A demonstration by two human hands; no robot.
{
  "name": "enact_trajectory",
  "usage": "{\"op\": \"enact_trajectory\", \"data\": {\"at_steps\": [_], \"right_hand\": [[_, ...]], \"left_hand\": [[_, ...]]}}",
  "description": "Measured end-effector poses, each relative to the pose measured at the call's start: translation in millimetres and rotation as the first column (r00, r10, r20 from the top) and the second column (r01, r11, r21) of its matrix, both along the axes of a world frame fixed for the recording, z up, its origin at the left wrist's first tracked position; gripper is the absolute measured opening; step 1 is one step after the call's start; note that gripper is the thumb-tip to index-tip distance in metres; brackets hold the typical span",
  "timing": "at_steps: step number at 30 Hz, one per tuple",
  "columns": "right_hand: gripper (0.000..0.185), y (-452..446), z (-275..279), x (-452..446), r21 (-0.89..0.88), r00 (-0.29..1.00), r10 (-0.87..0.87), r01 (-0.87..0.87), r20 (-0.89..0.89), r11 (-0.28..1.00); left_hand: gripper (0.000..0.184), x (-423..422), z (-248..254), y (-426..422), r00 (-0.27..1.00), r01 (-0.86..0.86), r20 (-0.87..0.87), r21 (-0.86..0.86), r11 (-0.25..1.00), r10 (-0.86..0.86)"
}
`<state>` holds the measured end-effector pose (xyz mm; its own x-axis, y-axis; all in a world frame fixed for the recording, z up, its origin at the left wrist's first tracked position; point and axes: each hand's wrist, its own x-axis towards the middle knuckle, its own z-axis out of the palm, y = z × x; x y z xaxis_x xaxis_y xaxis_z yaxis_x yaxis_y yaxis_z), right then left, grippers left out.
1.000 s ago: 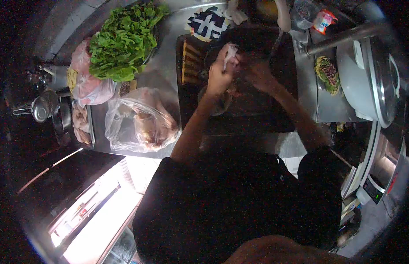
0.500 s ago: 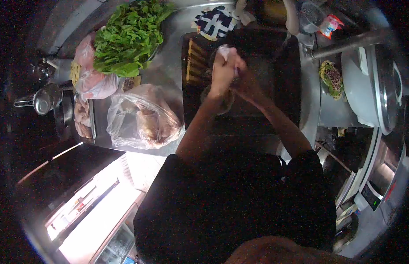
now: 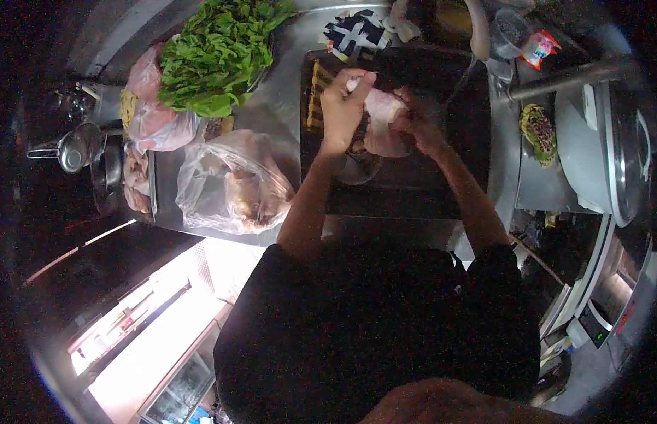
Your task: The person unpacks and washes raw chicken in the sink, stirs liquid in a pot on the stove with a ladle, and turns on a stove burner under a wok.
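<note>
Over the dark sink (image 3: 427, 191), my left hand (image 3: 344, 106) grips the upper end of a pale pink piece of raw meat (image 3: 385, 124). My right hand (image 3: 419, 127) is closed on the same piece's right side, its fingers partly lost in shadow. The meat hangs between both hands. A round, see-through bowl or strainer (image 3: 360, 168) sits below it in the sink, partly covered by the meat and my left wrist.
Left of the sink are an open plastic bag of meat (image 3: 236, 191), leafy greens (image 3: 215, 60), a pink bag (image 3: 159, 124) and a tray of meat (image 3: 137, 180). A faucet pipe (image 3: 565, 79) and a lidded white pot (image 3: 586, 152) stand at the right.
The meat, earlier bunched between my hands, now shows stretched out and hanging lower. My hands have moved apart. The whole view has shifted slightly.
</note>
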<state>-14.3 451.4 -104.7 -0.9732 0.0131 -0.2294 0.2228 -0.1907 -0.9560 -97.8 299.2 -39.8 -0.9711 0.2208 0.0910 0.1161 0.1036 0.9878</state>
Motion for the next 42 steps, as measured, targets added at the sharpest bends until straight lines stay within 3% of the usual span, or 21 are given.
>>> {"op": "enact_trajectory", "data": {"at_steps": [3, 6, 9, 11, 12, 13, 15, 18, 20, 22, 23, 25, 27, 30, 32, 34, 36, 39, 41, 42], "right_hand": [[0.059, -3, -10, 4, 0.083, 0.995, -0.07, 0.075, -0.067, 0.994], [0.056, 10, -15, 5, 0.112, 0.995, -0.081, 0.087, -0.055, 0.99], [0.048, 19, -16, 8, -0.102, 0.989, -0.144, 0.147, 0.04, 0.984], [0.04, 49, -48, 11, 0.146, 0.988, -0.061, 0.081, -0.139, 0.986], [0.037, 67, -64, 9, 0.133, 0.99, -0.071, 0.086, -0.12, 0.987], [0.034, 86, -80, 7, 0.12, 0.992, -0.08, 0.092, -0.102, 0.988], [0.03, 122, -97, -1, -0.164, 0.971, -0.181, 0.206, 0.153, 0.965], [0.027, 148, -82, -3, -0.088, 0.994, -0.086, 0.093, 0.073, 0.992], [0.024, 142, -59, -4, 0.005, 0.992, -0.061, 0.061, 0.111, 0.998], [0.022, 145, -67, -8, 0.194, 0.997, -0.047, 0.035, 0.061, 0.98], [0.022, 155, -99, -12, 0.332, 0.999, -0.042, 0.042, -0.007, 0.942], [0.022, 156, -109, -12, 0.552, 0.992, -0.014, 0.08, -0.123, 0.83], [0.025, 144, -116, -8, 0.71, 0.977, 0.038, 0.127, -0.212, 0.693], [0.03, 116, -112, 3, 0.87, 0.937, 0.151, 0.22, -0.314, 0.442], [0.034, 120, -56, 2, 0.581, 0.953, 0.176, 0.0, -0.246, 0.814], [0.037, 121, -49, -1, 0.292, 0.969, 0.02, 0.054, -0.245, 0.955], [0.037, 119, -62, -6, 0.301, 0.963, -0.093, 0.17, -0.252, 0.938], [0.038, 100, -91, -8, 0.697, 0.972, -0.199, 0.231, -0.128, 0.679], [0.039, 97, -88, -5, 0.674, 0.977, -0.214, 0.153, 0.008, 0.723], [0.04, 95, -82, -2, 0.567, 0.979, -0.19, 0.115, 0.076, 0.816]], "left_hand": [[0.029, -6, -9, 1, 0.995, -0.047, -0.097, -0.203, 0.978, 0.027], [0.036, -17, -7, 0, 0.957, 0.038, 0.29, -0.233, 0.972, 0.032], [0.036, -21, -16, 4, 0.88, 0.069, 0.474, -0.037, 0.997, -0.043], [0.032, -20, -32, 13, 0.897, 0.152, 0.395, 0.144, 0.978, -0.197], [0.031, -21, -44, 17, 0.899, 0.197, 0.345, 0.231, 0.953, -0.269], [0.025, -25, -61, 19, 0.858, 0.401, 0.291, 0.138, 0.906, -0.424], [0.024, -27, -72, 37, 0.857, 0.432, -0.092, -0.408, 0.804, -0.507], [0.027, -28, -91, 68, 0.774, 0.479, -0.045, -0.611, 0.63, -0.632], [0.029, -27, -113, 93, 0.647, 0.599, 0.11, -0.686, 0.413, -0.755], [0.031, -27, -171, 114, 0.545, 0.552, 0.013, -0.758, 0.348, -0.838], [0.031, -24, -210, 119, 0.483, 0.459, -0.163, -0.79, 0.407, -0.86], [0.03, -16, -205, 120, 0.406, 0.409, -0.356, -0.753, 0.516, -0.842], [0.03, -6, -188, 114, 0.438, 0.484, -0.406, -0.645, 0.591, -0.802], [0.029, 2, -171, 107, 0.597, 0.495, -0.068, -0.753, 0.433, -0.8], [0.03, 1, -149, 93, 0.489, 0.424, -0.207, -0.793, 0.438, -0.848], [0.029, 2, -161, 91, 0.494, 0.35, -0.262, -0.813, 0.466, -0.829], [0.027, 6, -183, 100, 0.605, 0.287, -0.241, -0.823, 0.49, -0.759], [0.025, 22, -168, 107, 0.721, 0.242, -0.195, -0.829, 0.505, -0.666], [0.023, 41, -144, 104, 0.786, 0.223, -0.155, -0.832, 0.508, -0.599], [0.023, 51, -134, 100, 0.795, 0.258, -0.103, -0.835, 0.487, -0.598]]}}
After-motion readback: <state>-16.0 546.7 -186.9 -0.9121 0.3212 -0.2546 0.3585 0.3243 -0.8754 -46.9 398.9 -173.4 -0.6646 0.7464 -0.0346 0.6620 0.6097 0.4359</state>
